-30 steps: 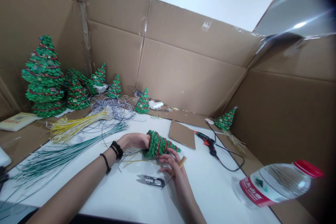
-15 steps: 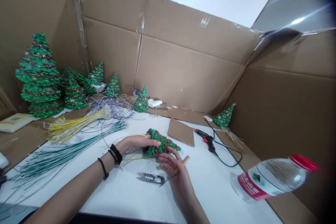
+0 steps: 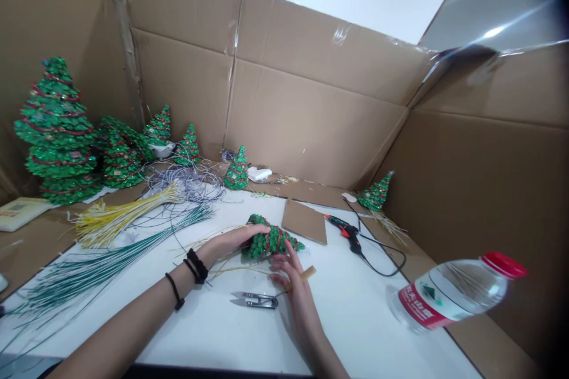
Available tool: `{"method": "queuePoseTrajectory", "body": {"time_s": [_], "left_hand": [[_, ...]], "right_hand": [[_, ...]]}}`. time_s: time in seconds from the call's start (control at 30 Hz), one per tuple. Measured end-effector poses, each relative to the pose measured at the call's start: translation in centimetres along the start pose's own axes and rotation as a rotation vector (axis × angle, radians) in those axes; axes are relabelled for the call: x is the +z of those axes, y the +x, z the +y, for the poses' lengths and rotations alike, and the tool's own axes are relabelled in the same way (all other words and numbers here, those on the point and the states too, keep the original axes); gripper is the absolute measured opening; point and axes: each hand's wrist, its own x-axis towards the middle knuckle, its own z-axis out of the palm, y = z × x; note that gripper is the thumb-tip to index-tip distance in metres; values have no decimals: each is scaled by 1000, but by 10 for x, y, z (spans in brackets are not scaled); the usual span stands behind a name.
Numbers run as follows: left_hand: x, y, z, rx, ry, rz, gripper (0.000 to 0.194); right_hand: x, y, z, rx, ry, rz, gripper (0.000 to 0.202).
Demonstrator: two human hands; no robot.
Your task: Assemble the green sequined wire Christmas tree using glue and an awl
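Note:
My left hand (image 3: 235, 239) grips a small green Christmas tree (image 3: 276, 241) wound with red garland. The tree lies on its side, its tip pointing right, and thin wires trail from its base, partly under my wrist. My right hand (image 3: 297, 284) rests palm-up beside it, fingertips at the tree's near side. Tucked in that hand is an awl (image 3: 308, 273) with a tan handle; its thin metal shaft pokes out to the left, and the grip on it is partly hidden. Just left of the right hand, a pair of thread snips (image 3: 253, 301) lies on the white tabletop (image 3: 213, 337).
A glue gun (image 3: 347, 232) with its cord lies right of a cardboard piece (image 3: 304, 222). Further right is a water bottle (image 3: 457, 293). Green wires (image 3: 111, 260), yellow wires (image 3: 128, 210) and several finished trees (image 3: 60, 136) occupy the left. Cardboard walls (image 3: 311, 106) enclose the table.
The right hand has turned slightly, with its fingers closer to the tree, and the awl's shaft now points less downward. The camera view has shifted a little. The left hand keeps its grip.

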Motion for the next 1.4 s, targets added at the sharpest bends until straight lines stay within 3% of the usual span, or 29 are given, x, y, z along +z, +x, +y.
{"method": "queuePoseTrajectory", "body": {"time_s": [0.27, 0.53, 0.87, 1.13, 1.4], "left_hand": [[6, -1, 5, -34, -34, 27, 30], [11, -5, 11, -34, -2, 54, 28], [11, -3, 9, -42, -31, 96, 24], [14, -2, 8, -81, 12, 121, 31], [4, 3, -4, -36, 26, 50, 44]], "right_hand": [[1, 12, 14, -27, -48, -3, 56], [3, 12, 9, -89, -81, -7, 58], [1, 13, 10, -57, -1, -39, 51], [5, 9, 4, -56, -2, -22, 51], [7, 6, -4, -10, 78, -16, 51]]}}
